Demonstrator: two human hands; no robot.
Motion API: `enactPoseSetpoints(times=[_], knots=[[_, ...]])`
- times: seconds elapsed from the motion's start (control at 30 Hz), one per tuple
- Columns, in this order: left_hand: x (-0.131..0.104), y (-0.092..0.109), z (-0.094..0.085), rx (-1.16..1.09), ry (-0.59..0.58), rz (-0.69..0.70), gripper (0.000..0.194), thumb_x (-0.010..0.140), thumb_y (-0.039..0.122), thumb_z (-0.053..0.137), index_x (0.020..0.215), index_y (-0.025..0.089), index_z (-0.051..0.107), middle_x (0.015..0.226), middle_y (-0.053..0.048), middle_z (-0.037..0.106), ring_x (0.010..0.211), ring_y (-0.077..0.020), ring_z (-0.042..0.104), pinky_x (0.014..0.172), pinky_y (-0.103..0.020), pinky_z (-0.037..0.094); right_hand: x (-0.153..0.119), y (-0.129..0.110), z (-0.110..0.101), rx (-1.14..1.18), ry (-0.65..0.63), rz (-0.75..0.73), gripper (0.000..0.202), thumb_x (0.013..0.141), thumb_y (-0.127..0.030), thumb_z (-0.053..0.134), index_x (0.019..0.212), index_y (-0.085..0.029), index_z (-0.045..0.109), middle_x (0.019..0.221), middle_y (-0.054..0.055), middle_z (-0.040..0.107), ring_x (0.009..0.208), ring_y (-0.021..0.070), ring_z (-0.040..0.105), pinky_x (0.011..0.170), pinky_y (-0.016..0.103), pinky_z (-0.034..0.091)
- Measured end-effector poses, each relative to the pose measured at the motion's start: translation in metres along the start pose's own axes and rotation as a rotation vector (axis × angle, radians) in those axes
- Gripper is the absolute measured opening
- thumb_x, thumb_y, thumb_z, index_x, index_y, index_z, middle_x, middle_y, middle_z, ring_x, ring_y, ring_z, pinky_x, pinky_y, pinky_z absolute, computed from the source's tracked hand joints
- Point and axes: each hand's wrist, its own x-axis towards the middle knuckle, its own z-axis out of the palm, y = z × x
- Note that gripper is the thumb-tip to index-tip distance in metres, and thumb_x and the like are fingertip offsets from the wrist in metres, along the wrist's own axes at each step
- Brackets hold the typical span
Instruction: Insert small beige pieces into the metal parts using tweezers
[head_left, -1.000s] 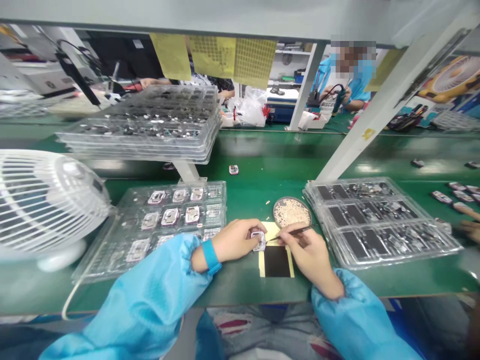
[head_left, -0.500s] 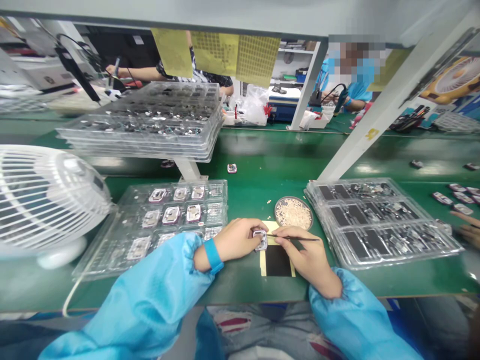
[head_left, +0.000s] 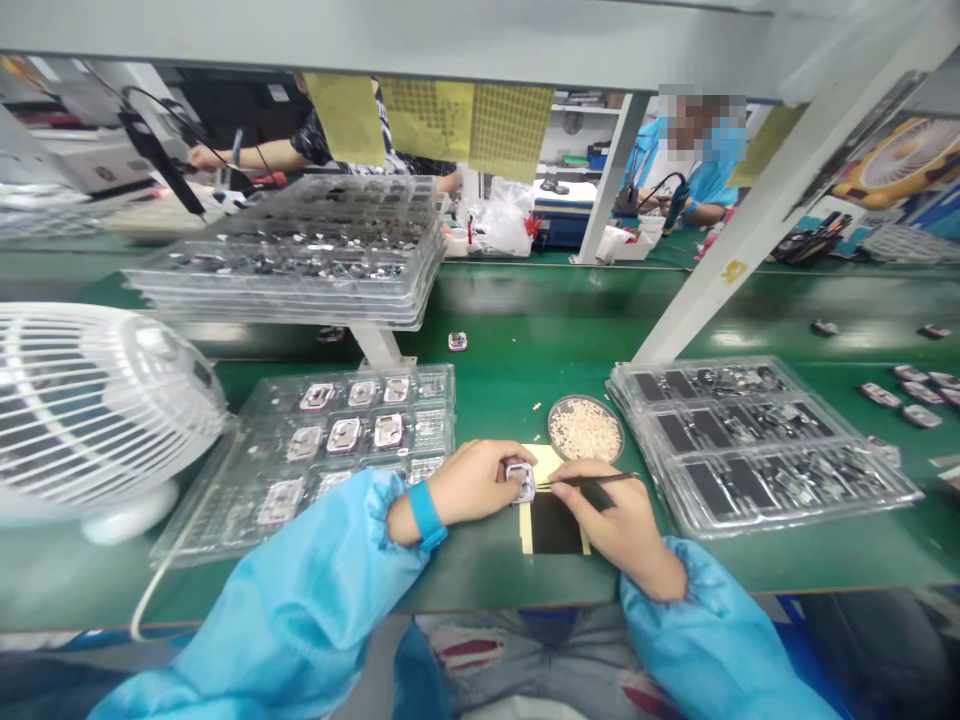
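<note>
My left hand [head_left: 480, 480] grips a small white-and-purple square case [head_left: 520, 482] at its edge, above a yellow-edged pad with a black sheet [head_left: 556, 527]. My right hand [head_left: 611, 505] is closed around dark tweezers [head_left: 600, 479], whose tips point left, just right of the case. Behind my right hand is a round dish [head_left: 585, 429] of small pale pieces. A clear tray [head_left: 247, 440] with several similar cases lies to the left.
A white fan [head_left: 105, 400] stands at far left. Stacked clear trays of parts [head_left: 765, 440] lie at right; another stack [head_left: 300, 250] sits behind on the left. A slanted white post [head_left: 720, 270] rises at back right. Loose cases [head_left: 921, 415] lie far right. People sit across the bench.
The tweezer tips have drawn slightly back to the right from the case. A co-worker's hand at the far right edge has gone from view. The camera view has shifted a little.
</note>
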Motion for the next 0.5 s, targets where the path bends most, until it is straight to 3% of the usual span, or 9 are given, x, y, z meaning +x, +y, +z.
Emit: enactPoseSetpoints(times=[0.5], knots=[[-0.0005,0.0021,0.0001,-0.062,0.009,0.000,0.035,0.081,0.024,0.057,0.111,0.025,0.076,0.081,0.000,0.076,0.071,-0.0174,0.066,0.070,-0.026,0.048,0.0024,0.0008,0.0040,0.006,-0.023,0.048,0.005,0.091,-0.026,0.069,0.095,-0.023,0.071,0.092,0.003,0.075,0.088,0.0206,0.071,0.083,0.031,0.054]])
